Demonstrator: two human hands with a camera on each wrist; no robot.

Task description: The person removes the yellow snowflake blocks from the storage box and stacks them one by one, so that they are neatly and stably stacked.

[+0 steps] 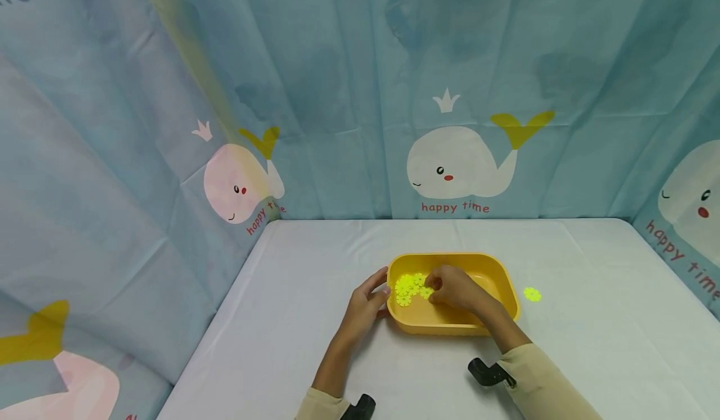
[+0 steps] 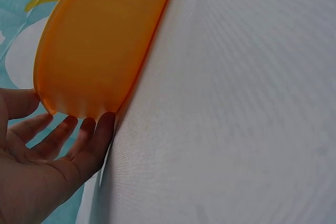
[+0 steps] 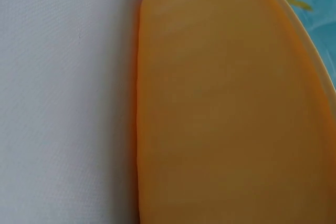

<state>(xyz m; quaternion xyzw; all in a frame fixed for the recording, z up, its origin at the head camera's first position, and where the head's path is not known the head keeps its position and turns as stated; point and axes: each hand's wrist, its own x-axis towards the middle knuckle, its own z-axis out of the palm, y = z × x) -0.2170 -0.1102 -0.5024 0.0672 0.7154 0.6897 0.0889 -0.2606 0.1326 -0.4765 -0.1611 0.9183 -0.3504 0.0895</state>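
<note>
A yellow oblong tray lies on the white table. Several bright yellow flower-shaped pieces are gathered in its left part. My left hand is at the tray's left end, its spread fingertips touching the outer wall and the thumb near the rim. Inside the tray, my right hand reaches down with bent fingers, thumb and index fingertips right at the flower pieces. I cannot tell whether it pinches one. The right wrist view shows mostly the tray's outer side; the right hand is out of that view.
One flower-shaped piece lies alone on the white tablecloth, right of the tray. Blue curtains printed with whales hang behind the table and along its sides. A dark wrist-worn device sits by the right cuff.
</note>
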